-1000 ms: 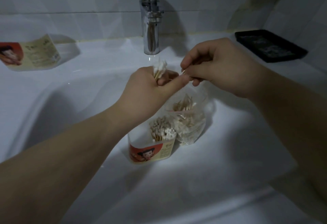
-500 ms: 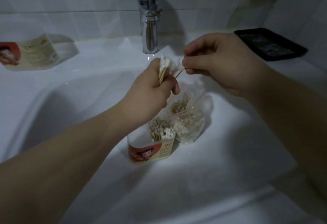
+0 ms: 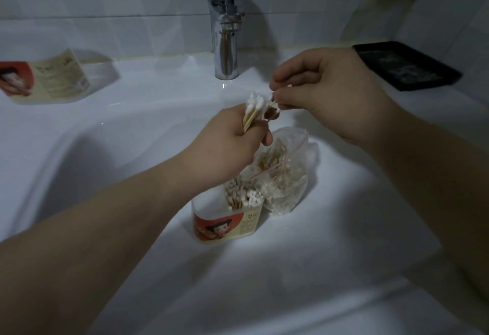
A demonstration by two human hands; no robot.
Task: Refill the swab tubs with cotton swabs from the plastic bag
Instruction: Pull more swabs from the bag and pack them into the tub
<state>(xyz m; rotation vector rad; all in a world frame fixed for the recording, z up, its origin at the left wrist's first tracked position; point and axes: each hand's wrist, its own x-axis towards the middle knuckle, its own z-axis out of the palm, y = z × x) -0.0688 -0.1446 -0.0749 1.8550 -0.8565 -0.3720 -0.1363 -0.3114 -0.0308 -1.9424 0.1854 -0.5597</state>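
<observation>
a bundle of cotton swabs (image 3: 253,109) is gripped in the curled left hand (image 3: 232,138), shafts tilted near upright, white tips uppermost. the right hand (image 3: 325,93) is held just beside it, thumb and forefinger pinched on what seems a stray swab. the partly filled swab tub (image 3: 227,226) stands in the sink (image 3: 127,128) below the left hand, the plastic bag (image 3: 287,178) touching its right side. the left hand is judged nearer for lowering the bundle upright.

Left hand (image 3: 232,136) grips swabs (image 3: 254,107) — right hand (image 3: 325,93) pinches.
</observation>
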